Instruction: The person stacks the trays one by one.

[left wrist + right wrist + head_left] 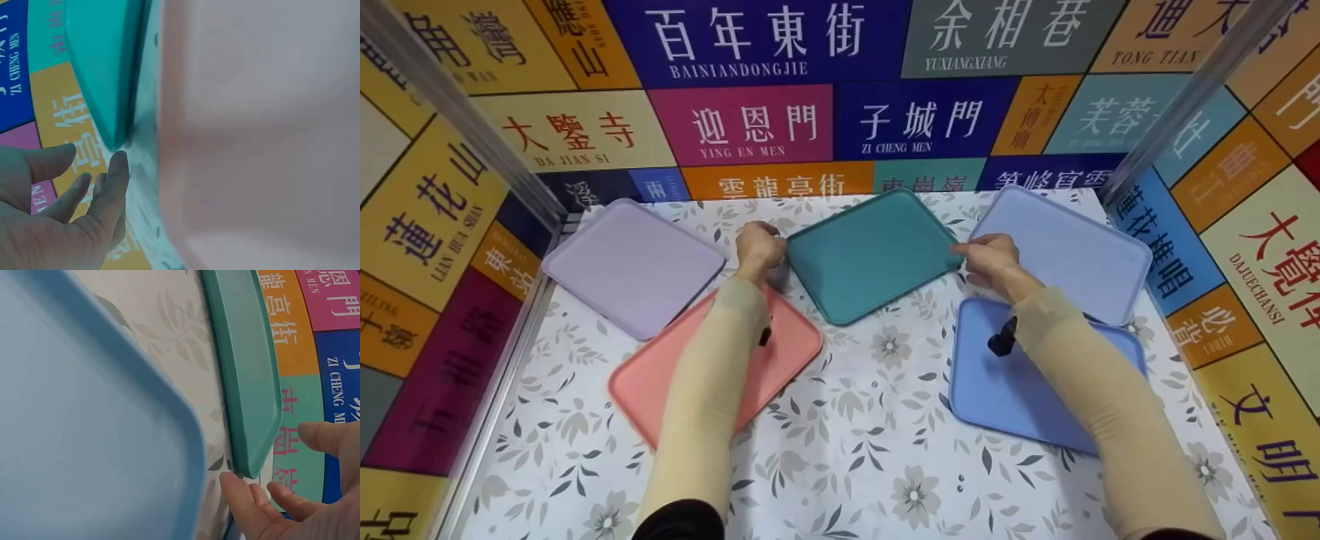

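Tray (874, 255), teal, left hand (761, 247) and right hand (994, 259) at opposite corners — fingers (112, 185) apart, counter (877, 420) stretching from front edge

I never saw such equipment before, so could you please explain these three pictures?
No machine here: a person works bare-handed. The widest picture comes from a camera on the head, looking down; the other two come from cameras on each wrist, left and right. On the flowered surface lie a lilac tray, a pink tray, a periwinkle tray, a blue tray and a green tray. The left hand and the right hand are at opposite ends of the green tray, neither gripping it. Whether they touch it is unclear.
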Motion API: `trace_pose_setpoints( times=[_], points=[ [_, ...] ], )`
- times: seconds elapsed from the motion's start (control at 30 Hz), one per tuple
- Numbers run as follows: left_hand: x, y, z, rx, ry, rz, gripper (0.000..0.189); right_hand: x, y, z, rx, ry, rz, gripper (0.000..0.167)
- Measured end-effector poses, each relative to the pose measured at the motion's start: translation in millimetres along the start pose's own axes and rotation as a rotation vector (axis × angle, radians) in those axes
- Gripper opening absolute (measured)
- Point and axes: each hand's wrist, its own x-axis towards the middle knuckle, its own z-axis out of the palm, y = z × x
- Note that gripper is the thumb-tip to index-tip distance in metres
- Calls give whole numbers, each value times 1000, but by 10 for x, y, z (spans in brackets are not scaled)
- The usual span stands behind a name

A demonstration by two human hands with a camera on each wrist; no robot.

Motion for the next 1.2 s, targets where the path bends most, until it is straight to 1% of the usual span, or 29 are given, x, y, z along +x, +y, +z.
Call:
trace_pose_setpoints(
  times=[0.03, 0.1, 0.2, 0.23, 0.3, 0.33, 0.43, 0.47, 0.5, 0.53, 0.57, 0.67, 0.77, 0.83, 0.93, 1.0, 1.07, 1.17, 1.2],
  points=[
    [95, -53, 61, 16, 2, -12, 38, 1, 6, 15, 12, -1, 3, 64],
    [237, -137, 160, 42, 0, -30, 40, 7, 18, 44, 28, 8, 10, 63],
    [299, -177, 237, 52, -29, -40, 45, 11, 30, 79, 49, 38, 17, 62],
    [295, -181, 244, 45, -36, -47, 46, 10, 38, 98, 56, 52, 17, 61],
    [237, -158, 241, 33, -45, -65, 47, 21, 60, 141, 59, 84, 16, 57],
    [223, -145, 241, 32, -36, -71, 47, 23, 66, 157, 61, 96, 12, 56],
    [53, -48, 182, 16, -47, -94, 43, 35, 93, 217, 53, 135, 2, 50],
    [61, -59, 196, 21, -38, -94, 41, 40, 104, 235, 49, 146, 2, 49],
    [41, -63, 199, 15, -44, -84, 39, 45, 114, 253, 43, 155, 1, 49],
    [60, -83, 224, 20, -42, -76, 37, 47, 123, 266, 38, 162, 0, 51],
    [-8, -51, 206, 13, -56, -75, 37, 52, 130, 278, 36, 170, 1, 53],
    [-148, 21, 179, -18, -64, -72, 39, 61, 126, 302, 50, 172, 7, 60],
    [-392, 161, 77, -62, -84, -96, 46, 61, 118, 321, 88, 152, 20, 64],
    [-378, 156, 83, -75, -90, -101, 47, 58, 121, 332, 120, 140, 30, 65],
    [-204, 61, 156, -41, -72, -83, 47, 50, 139, 341, 157, 124, 42, 67],
    [-135, 22, 188, -26, -60, -73, 46, 42, 143, 345, 182, 124, 45, 67],
    [-126, 14, 187, -16, -52, -62, 45, 33, 142, 345, 205, 120, 47, 67],
    [-238, 80, 120, -43, -71, -62, 47, 16, 133, 332, 223, 122, 46, 69],
    [-249, 92, 110, -44, -75, -64, 48, 9, 128, 325, 225, 122, 45, 69]
  ],
)
